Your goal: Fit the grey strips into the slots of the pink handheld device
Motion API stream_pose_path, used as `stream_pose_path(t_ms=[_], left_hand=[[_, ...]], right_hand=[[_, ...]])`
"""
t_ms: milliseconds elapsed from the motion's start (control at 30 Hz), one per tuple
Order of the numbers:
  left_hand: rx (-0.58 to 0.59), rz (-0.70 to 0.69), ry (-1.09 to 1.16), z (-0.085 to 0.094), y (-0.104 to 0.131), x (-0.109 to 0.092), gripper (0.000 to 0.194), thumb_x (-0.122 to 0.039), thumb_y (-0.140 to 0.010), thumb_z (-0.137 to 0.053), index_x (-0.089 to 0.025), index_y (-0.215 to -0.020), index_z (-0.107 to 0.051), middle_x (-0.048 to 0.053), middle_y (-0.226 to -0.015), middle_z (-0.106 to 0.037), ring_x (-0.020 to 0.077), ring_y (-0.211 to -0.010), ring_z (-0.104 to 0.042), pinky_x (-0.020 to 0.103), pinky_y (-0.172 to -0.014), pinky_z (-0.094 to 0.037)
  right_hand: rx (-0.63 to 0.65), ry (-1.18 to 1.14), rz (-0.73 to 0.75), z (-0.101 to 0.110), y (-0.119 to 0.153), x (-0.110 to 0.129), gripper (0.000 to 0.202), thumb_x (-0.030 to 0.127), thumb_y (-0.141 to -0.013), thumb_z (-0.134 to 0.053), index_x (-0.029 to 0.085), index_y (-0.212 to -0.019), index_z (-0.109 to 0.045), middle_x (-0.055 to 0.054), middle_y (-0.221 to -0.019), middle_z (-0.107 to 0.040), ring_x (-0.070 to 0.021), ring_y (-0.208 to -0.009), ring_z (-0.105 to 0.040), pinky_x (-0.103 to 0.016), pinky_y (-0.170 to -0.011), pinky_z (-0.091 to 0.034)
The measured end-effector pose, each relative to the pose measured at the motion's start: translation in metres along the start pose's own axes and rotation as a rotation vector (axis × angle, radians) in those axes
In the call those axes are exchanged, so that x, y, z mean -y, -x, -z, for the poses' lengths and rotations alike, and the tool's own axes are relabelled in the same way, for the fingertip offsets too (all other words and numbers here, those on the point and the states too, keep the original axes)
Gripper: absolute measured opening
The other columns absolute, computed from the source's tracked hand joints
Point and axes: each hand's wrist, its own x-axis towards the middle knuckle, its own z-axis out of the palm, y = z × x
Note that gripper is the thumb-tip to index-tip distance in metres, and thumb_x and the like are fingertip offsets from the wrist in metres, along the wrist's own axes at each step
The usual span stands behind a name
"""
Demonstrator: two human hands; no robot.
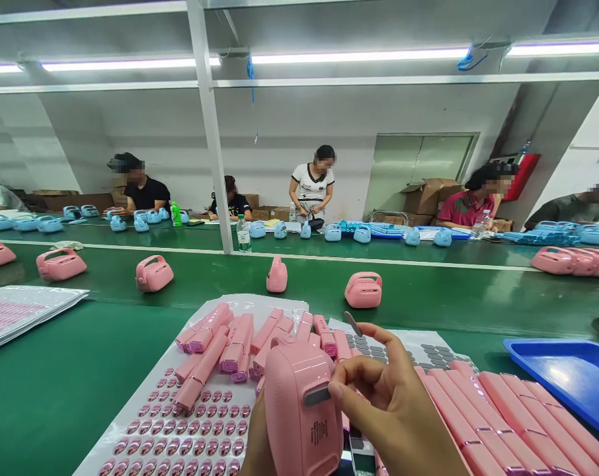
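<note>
A pink speaker-like case (297,410) with a handle and small printed text stands upright in front of me. My left hand (256,439) grips it from behind on its left side, fingers mostly hidden. Thumb and a finger of my right hand (393,396) pinch the end of a grey oval pad (316,395) lying against a slot-shaped spot on the case. A second grey oval pad (352,324) sticks to the raised index fingertip. Behind the case lie several pink microphone-like sticks (205,373) on a sheet of round stickers (180,430).
A sheet of grey oval pads (433,354) lies behind my right hand. Pink bars (498,416) and a blue tray (567,370) are at right. Pink cases (363,289) stand along the green belt (220,274). People work across it, beyond a white post (213,132).
</note>
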Motion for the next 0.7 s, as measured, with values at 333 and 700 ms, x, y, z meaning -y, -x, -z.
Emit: stream_pose_path(t_ms=[333, 700], left_hand=[[-0.046, -0.066, -0.013, 0.007, 0.005, 0.005, 0.016, -0.029, -0.078, -0.062, -0.012, -0.077, -0.062, 0.006, -0.072, -0.059, 0.0176, -0.067, -0.055, 0.030, -0.067, -0.048], [-0.052, -0.079, -0.021, -0.004, 0.007, 0.003, 0.024, -0.037, -0.081, -0.057, -0.014, -0.084, -0.062, 0.008, -0.079, -0.060, 0.0219, -0.073, -0.055, 0.035, -0.072, -0.047]], right_hand=[[-0.062, 0.011, 0.001, -0.004, 0.004, 0.000, 0.055, 0.036, -0.069, -0.068, 0.027, -0.110, -0.034, 0.004, -0.067, -0.062, -0.0169, -0.064, -0.055, -0.025, -0.050, -0.036], [-0.064, -0.009, 0.007, -0.003, 0.005, 0.000, 0.053, 0.038, -0.069, -0.070, 0.027, -0.106, -0.033, 0.004, -0.069, -0.061, -0.0168, -0.065, -0.055, -0.026, -0.055, -0.040]])
